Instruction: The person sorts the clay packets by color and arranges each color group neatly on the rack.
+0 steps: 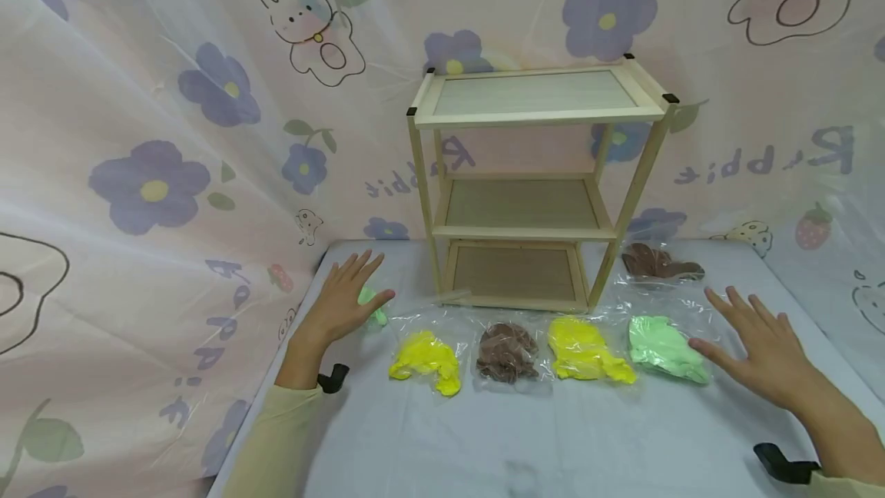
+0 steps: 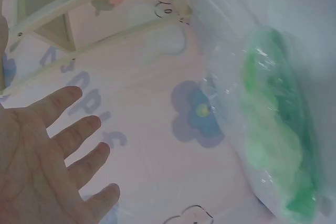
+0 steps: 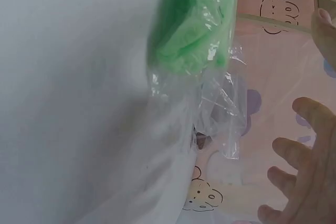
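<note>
White tabletop (image 1: pixel 442 444), upright pale wooden three-tier rack (image 1: pixel 528 206), clear plastic bags (image 1: pixel 513 386) in front with two yellow lumps (image 1: pixel 429 360) (image 1: pixel 586 350), brown lump (image 1: pixel 507 352), light-green lump (image 1: pixel 667 348), another light-green bag (image 1: pixel 374 306) left, another brown bag (image 1: pixel 660 262) right

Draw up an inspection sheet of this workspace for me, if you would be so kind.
Surface: pale table, bearing the bags and shelf.
Job's things: clear plastic bags, namely left green bag, left yellow bag, front brown bag, right yellow bag, right green bag and rear brown bag; three-tier wooden shelf behind the front row.
Clutter: nothing seen.
Hands: left hand near the left green bag, right hand near the right green bag; fingers spread, both holding nothing.
Cables: nothing seen.
Surroundings: hanging cloth printed with rabbits and flowers.
</note>
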### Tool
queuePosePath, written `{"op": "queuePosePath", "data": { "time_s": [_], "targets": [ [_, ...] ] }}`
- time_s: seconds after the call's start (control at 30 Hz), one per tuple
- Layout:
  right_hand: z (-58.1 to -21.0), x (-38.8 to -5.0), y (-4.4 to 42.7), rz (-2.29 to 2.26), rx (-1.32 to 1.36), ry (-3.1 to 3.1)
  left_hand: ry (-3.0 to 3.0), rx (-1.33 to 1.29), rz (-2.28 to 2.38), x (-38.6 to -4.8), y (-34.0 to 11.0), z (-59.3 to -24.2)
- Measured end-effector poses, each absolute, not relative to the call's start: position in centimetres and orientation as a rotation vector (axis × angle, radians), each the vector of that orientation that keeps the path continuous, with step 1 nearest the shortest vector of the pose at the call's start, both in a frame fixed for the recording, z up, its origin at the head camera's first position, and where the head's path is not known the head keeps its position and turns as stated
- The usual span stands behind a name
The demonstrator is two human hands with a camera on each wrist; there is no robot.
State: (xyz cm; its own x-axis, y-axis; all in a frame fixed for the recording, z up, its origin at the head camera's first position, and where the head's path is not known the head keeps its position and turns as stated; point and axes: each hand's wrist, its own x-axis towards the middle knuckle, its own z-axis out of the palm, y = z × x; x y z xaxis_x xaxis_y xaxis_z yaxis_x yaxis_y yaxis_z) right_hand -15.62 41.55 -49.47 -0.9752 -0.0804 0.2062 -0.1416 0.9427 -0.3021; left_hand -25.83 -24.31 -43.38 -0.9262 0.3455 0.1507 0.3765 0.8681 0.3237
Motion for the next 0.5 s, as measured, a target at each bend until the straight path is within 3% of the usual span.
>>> {"op": "queuePosePath", "data": {
  "time_s": [0.5],
  "targets": [
    [-50.4, -14.8, 41.2, 0.440, 0.321, -2.815, -2.809, -0.773, -0.716, -27.4, -21.5, -41.0]
  ]
}}
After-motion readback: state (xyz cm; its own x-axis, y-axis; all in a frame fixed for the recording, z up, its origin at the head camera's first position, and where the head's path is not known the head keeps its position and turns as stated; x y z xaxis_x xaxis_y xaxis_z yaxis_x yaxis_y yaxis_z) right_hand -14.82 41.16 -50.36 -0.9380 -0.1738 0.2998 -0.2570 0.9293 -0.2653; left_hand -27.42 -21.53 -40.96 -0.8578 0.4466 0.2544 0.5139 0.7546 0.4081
